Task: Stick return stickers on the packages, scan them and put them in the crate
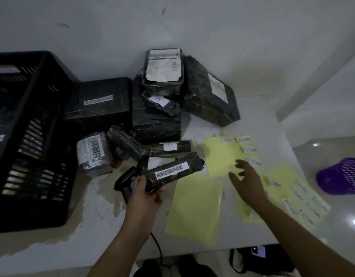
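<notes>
Head view: left hand (146, 194) grips a package (172, 170); right hand (246, 182), fingers spread, reaches for stickers (249, 149); peel one next.

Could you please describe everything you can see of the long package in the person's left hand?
The long package is a slim, roll-like parcel wrapped in glossy, crinkled black film, with a white barcode label running along its upper side. It slants up to the right, and no return sticker shows on it. The left hand grips its lower left end, close beside the black scanner.
</notes>
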### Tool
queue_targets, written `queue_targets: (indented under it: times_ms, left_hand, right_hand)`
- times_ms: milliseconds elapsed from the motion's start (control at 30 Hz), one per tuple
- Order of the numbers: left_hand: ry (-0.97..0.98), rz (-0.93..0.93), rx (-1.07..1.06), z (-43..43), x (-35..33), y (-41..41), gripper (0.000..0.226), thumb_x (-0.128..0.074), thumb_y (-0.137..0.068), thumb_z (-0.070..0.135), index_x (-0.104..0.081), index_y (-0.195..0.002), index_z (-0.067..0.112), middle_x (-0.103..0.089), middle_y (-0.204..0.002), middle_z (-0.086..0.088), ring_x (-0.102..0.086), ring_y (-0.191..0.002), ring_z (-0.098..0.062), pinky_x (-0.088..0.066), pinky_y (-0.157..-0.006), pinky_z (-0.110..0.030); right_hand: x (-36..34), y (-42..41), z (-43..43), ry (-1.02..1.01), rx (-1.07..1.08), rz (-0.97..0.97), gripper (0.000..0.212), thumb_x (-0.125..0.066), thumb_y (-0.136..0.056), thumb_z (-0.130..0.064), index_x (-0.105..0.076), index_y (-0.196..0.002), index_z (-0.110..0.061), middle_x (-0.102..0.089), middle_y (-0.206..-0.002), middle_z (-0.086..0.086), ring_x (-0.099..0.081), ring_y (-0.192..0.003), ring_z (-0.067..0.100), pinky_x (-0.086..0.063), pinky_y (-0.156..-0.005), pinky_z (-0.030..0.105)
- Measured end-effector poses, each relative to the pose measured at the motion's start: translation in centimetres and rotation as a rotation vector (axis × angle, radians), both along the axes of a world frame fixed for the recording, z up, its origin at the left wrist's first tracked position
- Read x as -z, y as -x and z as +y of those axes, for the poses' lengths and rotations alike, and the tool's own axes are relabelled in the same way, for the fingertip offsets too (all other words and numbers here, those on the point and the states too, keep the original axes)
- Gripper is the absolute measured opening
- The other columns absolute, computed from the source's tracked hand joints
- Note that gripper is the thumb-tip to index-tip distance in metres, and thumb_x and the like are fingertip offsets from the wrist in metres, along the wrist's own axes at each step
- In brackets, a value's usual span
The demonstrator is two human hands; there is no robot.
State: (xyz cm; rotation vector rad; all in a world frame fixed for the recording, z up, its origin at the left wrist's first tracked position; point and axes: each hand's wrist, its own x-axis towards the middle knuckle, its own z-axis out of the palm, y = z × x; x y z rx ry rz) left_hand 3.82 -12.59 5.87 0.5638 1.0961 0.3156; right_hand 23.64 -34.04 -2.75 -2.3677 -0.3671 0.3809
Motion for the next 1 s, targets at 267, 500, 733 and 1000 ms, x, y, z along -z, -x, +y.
queue_targets:
  times_ms: [267,500,733,1000]
  left_hand:
    - [-0.022,-0.042,0.042,-2.9,-0.2,-4.1,0.029,-0.039,-0.110,0.034,-0.058,-0.126,0.019,-0.073,-0.102,-0.007,-0.071,-0.071,-0.014,-0.051,-0.064,-0.026]
    - [-0.166,-0.005,0.104,-3.8,-1.1,-5.6,0.015,-0.048,-0.106,0.014,-0.061,-0.106,0.022,-0.074,-0.083,0.000,-0.065,-0.069,-0.014,-0.042,-0.066,-0.031]
    - [-0.206,0.030,0.121,-4.1,-1.4,-6.1,0.022,-0.053,-0.105,0.028,-0.061,-0.121,0.016,-0.076,-0.093,-0.001,-0.072,-0.075,-0.012,-0.046,-0.067,-0.031]
    - [-0.228,0.039,0.113,-3.8,-2.3,-6.8,0.017,-0.060,-0.098,0.028,-0.068,-0.106,0.014,-0.076,-0.090,-0.005,-0.073,-0.082,-0.016,-0.051,-0.072,-0.033]
  right_hand:
    - [2.8,-10.5,-5.3,0.300,0.075,-0.069,0.053,-0.068,-0.089,-0.024,-0.051,-0.137,-0.008,-0.059,-0.130,0.019,-0.057,-0.114,0.039,-0.046,-0.097,0.046]
    - [4.8,-12.4,-5.5,0.460,-0.081,-0.209,0.029,-0.070,-0.086,-0.023,-0.070,-0.113,-0.013,-0.068,-0.108,0.015,-0.062,-0.092,0.037,-0.051,-0.080,0.041]
    - [4.8,-13.8,-5.9,0.430,-0.160,-0.252,0.008,-0.063,-0.088,-0.019,-0.067,-0.093,-0.014,-0.070,-0.088,0.010,-0.062,-0.076,0.031,-0.052,-0.072,0.038]
    - [5.2,-13.7,-6.2,0.475,-0.263,-0.253,0.026,-0.082,-0.076,-0.036,-0.068,-0.090,-0.020,-0.065,-0.097,0.004,-0.059,-0.082,0.024,-0.047,-0.073,0.033]
